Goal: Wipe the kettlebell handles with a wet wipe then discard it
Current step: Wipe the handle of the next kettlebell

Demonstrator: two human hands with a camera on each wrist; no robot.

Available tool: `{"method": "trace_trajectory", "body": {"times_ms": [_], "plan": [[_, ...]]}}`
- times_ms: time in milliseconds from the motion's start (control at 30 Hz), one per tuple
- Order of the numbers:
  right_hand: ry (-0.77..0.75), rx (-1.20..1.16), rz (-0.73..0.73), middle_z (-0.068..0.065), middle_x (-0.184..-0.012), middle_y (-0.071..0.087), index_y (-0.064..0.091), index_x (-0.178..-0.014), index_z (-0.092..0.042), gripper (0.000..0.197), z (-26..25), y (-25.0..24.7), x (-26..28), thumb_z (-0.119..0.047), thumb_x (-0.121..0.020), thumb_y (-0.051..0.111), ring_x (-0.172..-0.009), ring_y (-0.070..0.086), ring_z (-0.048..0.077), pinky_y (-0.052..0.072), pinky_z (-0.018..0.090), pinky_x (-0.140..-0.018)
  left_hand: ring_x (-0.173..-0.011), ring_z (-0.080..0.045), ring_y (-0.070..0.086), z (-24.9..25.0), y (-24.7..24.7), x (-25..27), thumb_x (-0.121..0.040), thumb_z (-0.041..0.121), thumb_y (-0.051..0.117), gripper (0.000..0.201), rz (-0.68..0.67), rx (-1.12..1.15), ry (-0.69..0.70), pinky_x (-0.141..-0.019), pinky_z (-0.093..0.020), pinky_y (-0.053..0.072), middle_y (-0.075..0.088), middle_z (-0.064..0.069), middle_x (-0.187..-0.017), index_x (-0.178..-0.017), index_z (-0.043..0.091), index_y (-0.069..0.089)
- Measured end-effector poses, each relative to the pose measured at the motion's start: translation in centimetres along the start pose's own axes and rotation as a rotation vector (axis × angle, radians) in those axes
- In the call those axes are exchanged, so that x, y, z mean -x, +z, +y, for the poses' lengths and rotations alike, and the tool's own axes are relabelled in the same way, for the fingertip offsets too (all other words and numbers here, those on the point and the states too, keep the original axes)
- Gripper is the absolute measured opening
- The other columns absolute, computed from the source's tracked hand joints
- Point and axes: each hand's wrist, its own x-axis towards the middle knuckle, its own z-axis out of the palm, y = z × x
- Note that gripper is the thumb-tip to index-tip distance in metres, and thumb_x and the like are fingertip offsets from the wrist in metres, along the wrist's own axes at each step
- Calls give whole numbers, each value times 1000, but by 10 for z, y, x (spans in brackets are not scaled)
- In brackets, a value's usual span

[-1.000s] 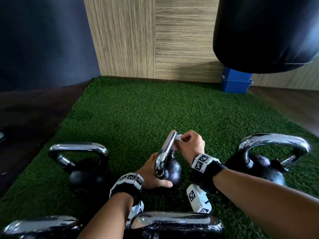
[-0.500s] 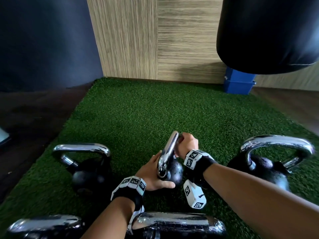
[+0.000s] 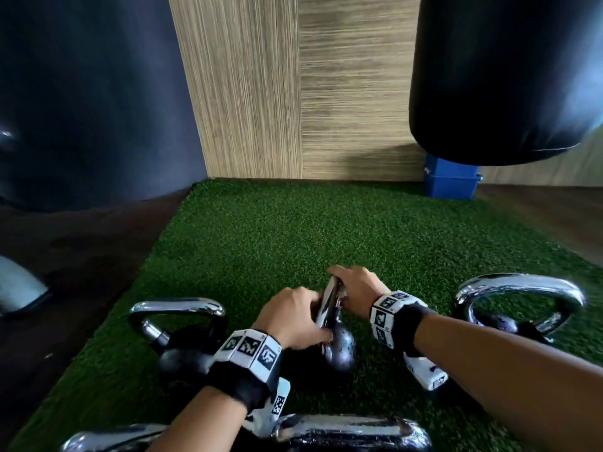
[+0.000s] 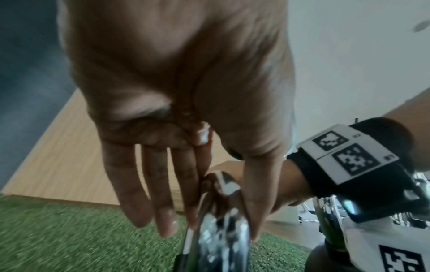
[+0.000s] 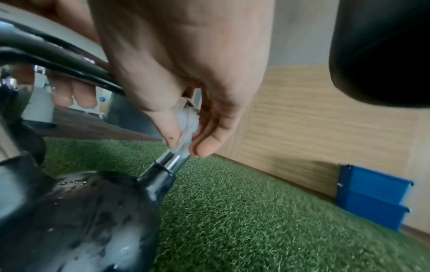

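Two hands are working on one small black kettlebell with a chrome handle (image 3: 337,345), which is sitting mid-mat on the green artificial turf (image 3: 277,243). The right hand (image 3: 357,290) is pinching a crumpled white wet wipe (image 5: 186,127) between thumb and curled fingers, pressing it round the far leg of the handle just above the black collar. The left hand (image 3: 290,316) is bracing the near side of the handle, its thumb on one face and its fingers, nearly straight, lying along the other. To clean this leg well, the wipe should be wrapping the full circumference and travelling its whole length while the brace is resisting any tipping. Both forearms are reaching forward and down, wrists bent over the handle. Four larger chrome-handled kettlebells (image 3: 177,324) are standing around, apparently awaiting treatment.
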Motion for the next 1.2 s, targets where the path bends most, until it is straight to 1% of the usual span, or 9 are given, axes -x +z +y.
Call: {"method": "trace_trajectory", "body": {"times_ms": [167, 367, 567, 633, 733, 833, 900, 1033, 1200], "plan": [[2, 232, -75, 8, -98, 71, 62, -103, -22, 20, -9, -20, 4, -30, -85, 64, -95, 70, 31, 58, 36, -78, -92, -26, 73, 19, -15, -11, -70, 36, 79, 34, -41, -304, -75, -72, -28, 49, 75, -1, -97, -98, 20, 68], [49, 517, -158, 12, -98, 72, 70, -100, -10, 25, -10, -39, 17, -27, -82, 67, -95, 71, 33, 55, 34, -72, -109, -28, 69, -1, -33, -13, -85, 22, 68, 65, -105, -400, 90, -87, -37, 54, 72, 0, -119, -138, 55, 52], [165, 491, -208, 2, -68, 59, 58, -76, -14, 20, -20, -41, 29, -30, -77, 68, -83, 71, 31, 55, 32, -63, -117, -29, 67, -8, -26, -10, -91, 9, 65, 78, -85, -334, 120, -95, -38, 55, 67, -3, -134, -151, 52, 38], [214, 456, -220, 1, -67, 60, 64, -84, -6, 26, -24, -52, 30, -31, -79, 64, -81, 71, 31, 61, 36, -70, -135, -28, 56, -13, -22, -5, -92, 1, 57, 85, -104, -223, 96, -110, -40, 48, 50, 0, -156, -158, 45, 27], [243, 327, -177, 10, -107, 71, 66, -117, -10, 41, -28, -81, 33, -29, -80, 69, -97, 69, 29, 59, 38, -83, -155, -27, 26, -15, -16, 9, -94, -4, 50, 94, -118, -49, 36, -125, -44, 28, 14, 0, -172, -163, 38, 3], [233, 145, -129, 7, -95, 67, 57, -107, -20, 36, -43, -105, 44, -19, -79, 78, -68, 67, 23, 54, 29, -55, -160, -27, 5, -22, -7, 32, -98, 12, 52, 87, 14, -60, -55, -128, -56, 4, 5, -1, -173, -164, 34, -1], [208, 141, -193, 4, -85, 68, 55, -97, -21, 31, -56, -112, 60, -16, -79, 79, -61, 67, 22, 50, 22, -49, -158, -26, 16, -33, 1, 48, -95, 10, 48, 82, 42, -6, -111, -128, -54, 7, 17, -3, -171, -164, 33, 9], [176, 276, -346, 5, -106, 74, 73, -106, -16, 29, -87, -117, 95, -17, -77, 81, -99, 68, 21, 53, 29, -86, -144, -23, 45, -65, 20, 77, -98, 8, 46, 62, -113, 156, -150, -118, -32, 35, 46, -6, -158, -157, 27, 38], [254, 377, -453, 5, -129, 63, 60, -131, -15, 50, -114, -133, 142, -18, -84, 77, -121, 57, 23, 42, 27, -94, -144, -20, 46, -64, 38, 113, -99, 11, 60, 62, -459, 249, -125, -112, -21, 35, 45, -4, -159, -155, 25, 40]]}}
